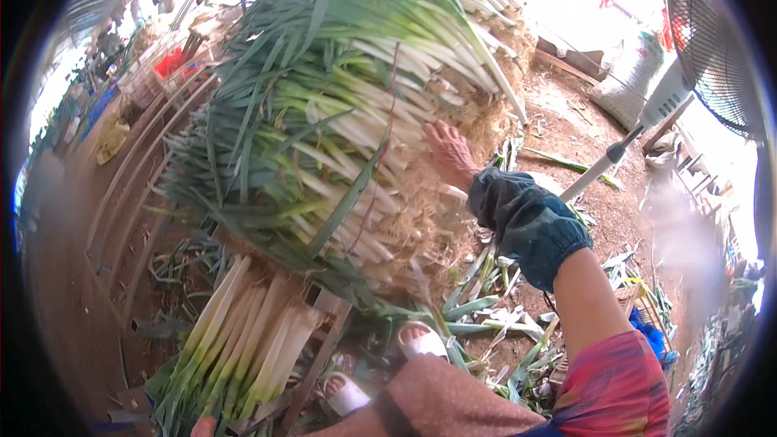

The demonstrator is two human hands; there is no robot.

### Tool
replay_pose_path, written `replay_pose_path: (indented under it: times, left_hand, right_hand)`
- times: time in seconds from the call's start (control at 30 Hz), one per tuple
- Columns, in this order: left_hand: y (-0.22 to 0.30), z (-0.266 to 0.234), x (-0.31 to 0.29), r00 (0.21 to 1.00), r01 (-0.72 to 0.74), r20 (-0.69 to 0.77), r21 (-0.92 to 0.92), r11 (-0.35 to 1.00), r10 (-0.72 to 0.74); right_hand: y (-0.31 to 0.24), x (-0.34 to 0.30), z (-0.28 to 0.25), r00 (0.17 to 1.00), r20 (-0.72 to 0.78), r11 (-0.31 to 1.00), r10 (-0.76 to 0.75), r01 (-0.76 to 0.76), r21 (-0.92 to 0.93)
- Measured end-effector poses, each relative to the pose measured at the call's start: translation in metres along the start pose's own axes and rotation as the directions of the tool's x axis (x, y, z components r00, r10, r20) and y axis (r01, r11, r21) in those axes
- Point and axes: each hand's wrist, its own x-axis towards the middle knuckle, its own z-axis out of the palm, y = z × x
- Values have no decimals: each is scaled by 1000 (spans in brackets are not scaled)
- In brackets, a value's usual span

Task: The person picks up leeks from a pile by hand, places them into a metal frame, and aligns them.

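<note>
A big heap of leeks (324, 113) fills the middle, green leaves to the left and white stalks with tan roots to the right. My right hand (449, 154), below a dark green sleeve cover, lies on the root end of the heap with its fingers stretched out, holding nothing. At the lower left, a smaller bunch of leeks (243, 332) lies with roots up and leaves toward the lower edge. Only a small part of my left hand (204, 426) shows, against the leaves of that bunch. Its fingers are mostly cut off by the frame.
A standing fan (627, 142) is to the right, near a white sack (627, 81). Leaf scraps (494, 316) litter the ground by my white sandals (421, 341). Curved rails (133, 170) run along the left, below a red container (171, 62). Something blue (651, 333) lies beside my right arm.
</note>
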Motion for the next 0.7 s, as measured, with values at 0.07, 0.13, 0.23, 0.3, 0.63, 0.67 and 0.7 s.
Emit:
replay_pose_path:
  times: [0.07,0.13,0.23,0.3,0.63,0.67,0.7]
  left_hand:
    - [2,12,2,999,-14,46,17,1000,14]
    - [5,24,9,996,83,46,-382,921,-70]
    - [11,36,25,902,377,299,-190,906,-312]
    - [21,41,30,993,-22,113,-18,1000,24]
    - [63,38,53,941,276,193,31,961,-277]
    - [64,39,54,938,294,184,36,955,-295]
    - [66,41,56,933,312,176,42,949,-315]
  right_hand:
    - [33,2,-15,990,-101,988,98,-109,-106]
    - [66,21,-31,967,-147,967,211,-228,-113]
    - [113,56,-48,904,-190,911,383,-403,-84]
    - [141,62,-50,865,-214,877,454,-476,-65]
    - [197,66,-48,796,-130,801,592,-599,-17]
    - [193,68,-53,828,-88,833,554,-549,73]
    - [189,70,-59,868,-73,863,491,-474,176]
